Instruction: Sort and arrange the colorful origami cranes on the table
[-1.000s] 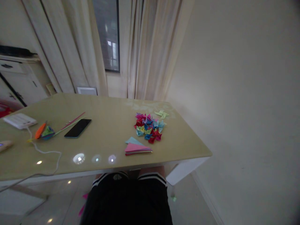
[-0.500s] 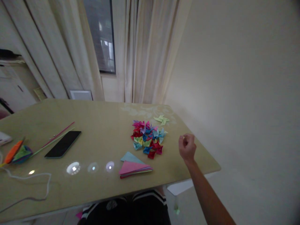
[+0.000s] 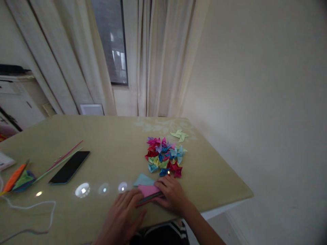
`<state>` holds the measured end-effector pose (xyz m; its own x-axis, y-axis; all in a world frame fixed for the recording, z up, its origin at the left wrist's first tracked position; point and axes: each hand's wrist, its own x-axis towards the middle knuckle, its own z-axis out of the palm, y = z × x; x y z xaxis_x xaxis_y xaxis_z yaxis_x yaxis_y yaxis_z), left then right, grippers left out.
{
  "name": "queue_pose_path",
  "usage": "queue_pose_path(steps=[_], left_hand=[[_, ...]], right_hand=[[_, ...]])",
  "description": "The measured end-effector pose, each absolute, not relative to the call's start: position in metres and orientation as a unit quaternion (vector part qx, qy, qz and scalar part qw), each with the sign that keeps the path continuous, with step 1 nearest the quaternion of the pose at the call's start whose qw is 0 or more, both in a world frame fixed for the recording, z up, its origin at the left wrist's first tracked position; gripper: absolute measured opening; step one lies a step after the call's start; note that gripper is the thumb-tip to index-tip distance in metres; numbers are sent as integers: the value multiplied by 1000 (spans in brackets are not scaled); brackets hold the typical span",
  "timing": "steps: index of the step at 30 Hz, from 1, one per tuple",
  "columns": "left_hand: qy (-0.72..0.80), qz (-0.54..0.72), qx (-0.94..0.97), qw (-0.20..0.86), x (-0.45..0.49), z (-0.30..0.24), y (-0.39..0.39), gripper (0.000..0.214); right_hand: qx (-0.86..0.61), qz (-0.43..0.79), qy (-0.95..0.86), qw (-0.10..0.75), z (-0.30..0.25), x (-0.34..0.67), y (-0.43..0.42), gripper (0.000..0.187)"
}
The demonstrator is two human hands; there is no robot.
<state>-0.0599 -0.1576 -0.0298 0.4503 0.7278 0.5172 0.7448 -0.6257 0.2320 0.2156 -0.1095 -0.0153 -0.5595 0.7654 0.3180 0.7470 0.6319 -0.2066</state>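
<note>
A stack of folded paper triangles (image 3: 148, 191), pink on top, lies near the table's front edge. Behind it a light blue folded sheet (image 3: 144, 180) sticks out. My right hand (image 3: 171, 194) grips the stack's right end, fingers on top and thumb at the front edge. At the left end, my left hand (image 3: 124, 211) rests with its fingers stretched out against the paper, the thumb apart. Just beyond the hands is a cluster of small folded paper pieces (image 3: 165, 154) in red, pink, blue, green and yellow. Farther back lies a pale green paper pinwheel (image 3: 180, 135).
On the left are a dark phone (image 3: 70, 167), thin pink and green sticks (image 3: 66, 154), an orange item (image 3: 15, 177) beside a green and blue one, and a white cable (image 3: 33, 206). A wall (image 3: 268, 119) borders the right; curtains (image 3: 166, 61) hang behind the table.
My right hand, a fist at the table's right side before, has moved left onto the paper stack. My left hand has come into view at its left end. The camera has tilted slightly.
</note>
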Motion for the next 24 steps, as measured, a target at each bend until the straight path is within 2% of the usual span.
queue_pose_path(steps=[2,3,6,9,11,13,16,19,22,24], left_hand=[[-426,-234,-874,2,-45,-17,-123,59],[-423,-201,-883,-13,-40,-13,-110,64],[-430,-109,-894,-64,-32,-6,-90,53],[-439,-49,-893,-92,-28,-1,-89,38],[-436,-24,-895,-96,-25,5,-90,40],[-429,-17,-899,-90,-22,14,-86,48],[-420,-84,-902,-60,-18,28,-69,60],[-428,-266,-863,-42,-9,44,-40,66],[-440,-427,-787,-74,6,58,-14,60],[-448,-469,-755,-99,14,60,-7,51]], right_hand=[[-422,12,-889,176,-20,214,-109,49],[-422,-3,-890,173,-23,212,-108,49],[-435,-71,-878,187,-38,203,-108,40],[-443,-122,-865,202,-51,193,-111,21],[-449,-132,-858,210,-53,191,-112,11],[-455,-128,-853,223,-46,193,-110,10],[-469,-122,-841,241,-22,206,-95,22],[-525,-100,-803,264,11,228,-65,37],[-579,-36,-758,297,36,251,-34,47],[-586,22,-734,343,43,263,-17,52]])
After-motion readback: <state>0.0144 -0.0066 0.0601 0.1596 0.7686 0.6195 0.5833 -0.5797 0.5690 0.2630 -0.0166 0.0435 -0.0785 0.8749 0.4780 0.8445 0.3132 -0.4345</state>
